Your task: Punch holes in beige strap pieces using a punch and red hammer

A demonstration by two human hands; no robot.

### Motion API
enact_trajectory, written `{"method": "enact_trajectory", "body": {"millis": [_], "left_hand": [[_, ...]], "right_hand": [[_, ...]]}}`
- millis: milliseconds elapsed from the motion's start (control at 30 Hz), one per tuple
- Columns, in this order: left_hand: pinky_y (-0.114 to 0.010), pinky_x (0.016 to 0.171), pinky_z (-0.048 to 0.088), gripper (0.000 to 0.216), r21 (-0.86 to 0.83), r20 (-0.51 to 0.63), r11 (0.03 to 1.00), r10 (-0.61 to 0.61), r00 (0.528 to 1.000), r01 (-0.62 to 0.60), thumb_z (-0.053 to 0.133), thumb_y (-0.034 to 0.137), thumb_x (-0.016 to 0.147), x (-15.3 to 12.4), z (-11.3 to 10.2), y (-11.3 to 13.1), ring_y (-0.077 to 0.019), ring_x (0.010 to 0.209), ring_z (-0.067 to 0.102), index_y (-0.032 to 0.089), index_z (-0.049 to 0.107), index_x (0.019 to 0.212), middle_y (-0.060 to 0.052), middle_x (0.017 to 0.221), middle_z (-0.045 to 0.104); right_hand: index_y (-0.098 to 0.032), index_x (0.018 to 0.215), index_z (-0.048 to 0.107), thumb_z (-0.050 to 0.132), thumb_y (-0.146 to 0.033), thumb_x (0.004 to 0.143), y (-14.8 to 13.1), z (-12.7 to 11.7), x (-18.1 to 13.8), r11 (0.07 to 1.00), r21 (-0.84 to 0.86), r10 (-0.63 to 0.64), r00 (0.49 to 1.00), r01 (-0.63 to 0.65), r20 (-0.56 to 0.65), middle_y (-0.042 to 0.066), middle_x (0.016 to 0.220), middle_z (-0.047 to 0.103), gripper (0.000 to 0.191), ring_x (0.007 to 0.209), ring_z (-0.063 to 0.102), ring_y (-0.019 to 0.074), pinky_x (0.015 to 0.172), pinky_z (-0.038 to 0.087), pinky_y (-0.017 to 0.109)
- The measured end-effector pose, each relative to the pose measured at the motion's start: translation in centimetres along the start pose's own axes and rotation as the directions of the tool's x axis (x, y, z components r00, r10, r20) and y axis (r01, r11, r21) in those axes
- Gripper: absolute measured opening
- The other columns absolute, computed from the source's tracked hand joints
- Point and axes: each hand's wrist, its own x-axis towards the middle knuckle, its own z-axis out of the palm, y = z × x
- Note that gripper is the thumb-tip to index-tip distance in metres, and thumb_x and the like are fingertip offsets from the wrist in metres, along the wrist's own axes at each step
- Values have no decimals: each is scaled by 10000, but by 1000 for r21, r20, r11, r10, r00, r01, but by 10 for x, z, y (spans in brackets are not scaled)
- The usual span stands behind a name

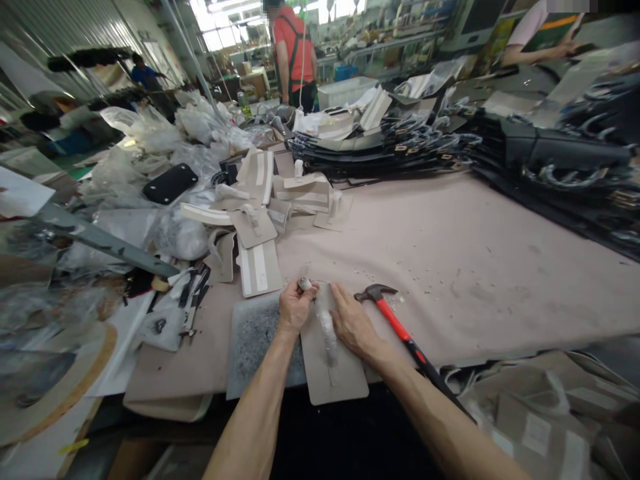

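Note:
My left hand (pixel 295 308) is closed in a pinch around a short, round-topped metal piece (pixel 304 283). It is at the top edge of a beige bag panel (pixel 317 365), and the exact kind of the metal piece cannot be made out. A curved handle wrapped in clear plastic (pixel 329 340) runs down the middle of the panel. My right hand (pixel 353 323) lies along the panel's right side, its fingers stretched out flat. Under the panel's left part is a grey, speckled slab (pixel 253 340). A claw hammer (pixel 395 320) with a red and black grip rests just right of my right hand.
More beige panels with handles (pixel 260 260) are heaped at the back left, beside crumpled plastic bags (pixel 187 227). Stacked black bag pieces (pixel 375 153) line the far side. A metal post (pixel 110 240) slants in from the left. Beige pieces (pixel 540 413) lie lower right. Other people stand farther back.

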Motion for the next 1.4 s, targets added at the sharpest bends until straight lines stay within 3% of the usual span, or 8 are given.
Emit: {"method": "enact_trajectory", "body": {"millis": [300, 700, 867, 1033, 1167, 1267, 1333, 1400], "left_hand": [[-268, 746, 555, 360, 18, -16, 1000, -23, 1000, 23, 785, 385, 732, -4, 2, 3, -174, 811, 712, 148, 648, 965, -71, 895, 761], [-263, 762, 550, 249, 218, -14, 975, 45, 999, -41, 730, 337, 788, -5, 4, -1, -180, 825, 709, 177, 654, 963, -51, 907, 751], [-255, 736, 539, 176, 313, -48, 946, 108, 993, -87, 722, 297, 782, -8, 10, 0, -174, 787, 693, 182, 668, 905, -37, 866, 739], [-251, 749, 534, 153, 305, -42, 946, 128, 991, -109, 718, 275, 777, -11, 12, 2, -167, 781, 688, 181, 677, 890, -25, 851, 739], [-257, 758, 522, 145, 352, -3, 923, 166, 986, -154, 714, 262, 780, -14, 10, 3, -170, 789, 687, 185, 700, 903, -29, 862, 748], [-257, 754, 515, 136, 355, 37, 916, 185, 982, -186, 702, 248, 783, -15, 8, 5, -168, 786, 682, 190, 710, 906, -29, 860, 749], [-255, 752, 514, 120, 330, 56, 924, 185, 981, -193, 693, 237, 782, -15, 7, 7, -166, 783, 679, 192, 711, 892, -26, 848, 746], [-250, 746, 511, 104, 317, 80, 928, 182, 980, -198, 684, 231, 782, -15, 6, 8, -165, 777, 676, 195, 711, 875, -19, 834, 742]], "right_hand": [[-91, 1551, 260, 384, -270, 976, 12, 0, 10, 999, -46, -15, 997, 18, 77, 207, 1573, 324, 615, 1461, 310, 310, 1167, 321, 535], [-95, 1541, 284, 410, -280, 974, 9, -1, 10, 1000, -29, 4, 998, -2, 60, 194, 1568, 342, 610, 1450, 330, 314, 1159, 334, 538], [-89, 1405, 469, 415, -249, 968, -2, -34, 1, 997, -82, -16, 1000, 15, -2, 204, 1477, 456, 468, 1347, 447, 316, 1091, 416, 483], [-113, 1277, 535, 543, -264, 899, 13, -74, -34, 911, -342, 192, 971, -229, -140, 202, 1206, 587, 407, 1074, 565, 340, 888, 486, 471], [-168, 963, 576, 530, -290, 887, 37, -87, -59, 831, -340, 462, 887, -439, -15, 131, 889, 589, 151, 786, 577, 278, 670, 465, 387], [-210, 830, 517, 547, -302, 839, 39, -97, -57, 746, 61, 643, 740, -664, 197, 56, 758, 547, 97, 678, 548, 213, 577, 433, 315], [-216, 822, 490, 537, -343, 822, 28, -108, -48, 582, 280, 659, 645, -763, 387, 15, 698, 519, 135, 585, 514, 169, 502, 413, 278], [-218, 867, 476, 483, -407, 851, 9, -122, -35, 452, 410, 614, 610, -792, 501, -21, 668, 490, 189, 489, 454, 132, 428, 375, 250]]}}
